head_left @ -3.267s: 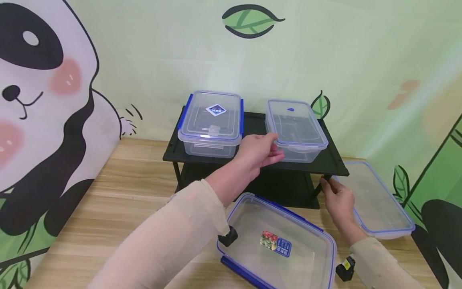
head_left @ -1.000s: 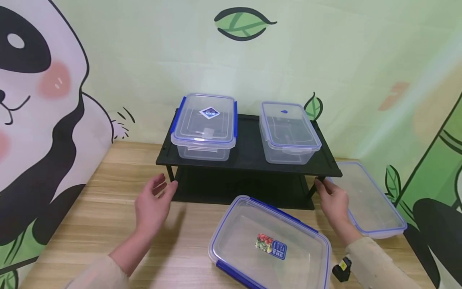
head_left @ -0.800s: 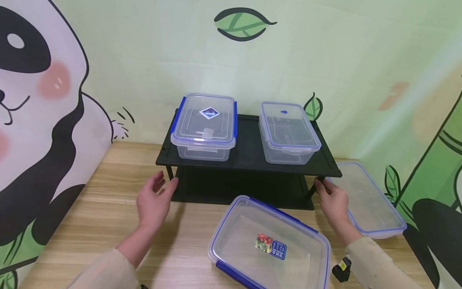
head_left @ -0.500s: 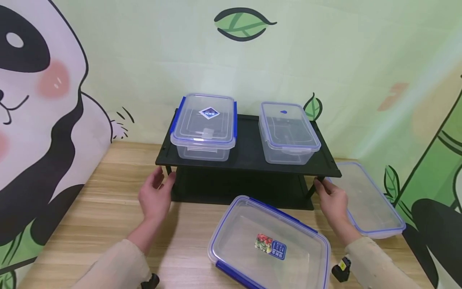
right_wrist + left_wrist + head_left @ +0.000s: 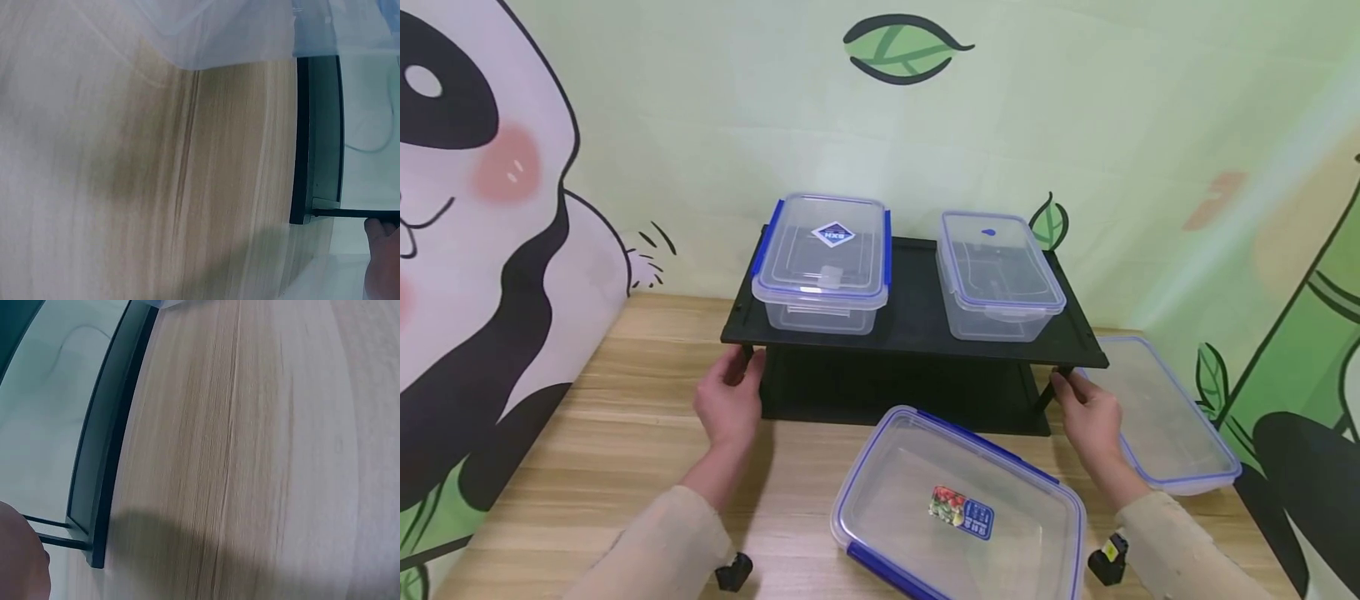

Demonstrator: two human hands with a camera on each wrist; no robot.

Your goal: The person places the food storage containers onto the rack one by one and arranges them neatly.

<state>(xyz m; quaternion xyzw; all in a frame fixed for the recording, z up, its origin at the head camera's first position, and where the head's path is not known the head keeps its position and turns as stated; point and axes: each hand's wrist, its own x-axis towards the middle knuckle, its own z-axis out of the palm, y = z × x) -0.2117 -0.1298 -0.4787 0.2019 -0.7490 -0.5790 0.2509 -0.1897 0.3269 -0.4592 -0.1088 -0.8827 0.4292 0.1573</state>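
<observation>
A black two-tier rack (image 5: 914, 292) stands at the back of the table. Its left front leg sits between the thumb and curled fingers of my left hand (image 5: 728, 410). My right hand (image 5: 1090, 421) pinches the right front leg. On the top shelf are two clear lidded food containers: one with blue side clips (image 5: 827, 258) at left, a narrower one with a blue-rimmed lid (image 5: 1002, 267) at right. In the wrist views, the left hand (image 5: 22, 556) and right hand (image 5: 384, 262) show only partly, beside the rack's legs.
A large clear food container with blue clips (image 5: 962, 467) lies at an angle on the wooden table (image 5: 647, 400), in front of the rack. Another large container (image 5: 1165, 408) is to the right of the rack, beyond my right hand. A panda-printed backdrop (image 5: 730, 125) rises close behind.
My left hand left the narrower container on the top shelf, came down to the left side, then moved up onto the left front leg. My right hand has stayed at the right leg.
</observation>
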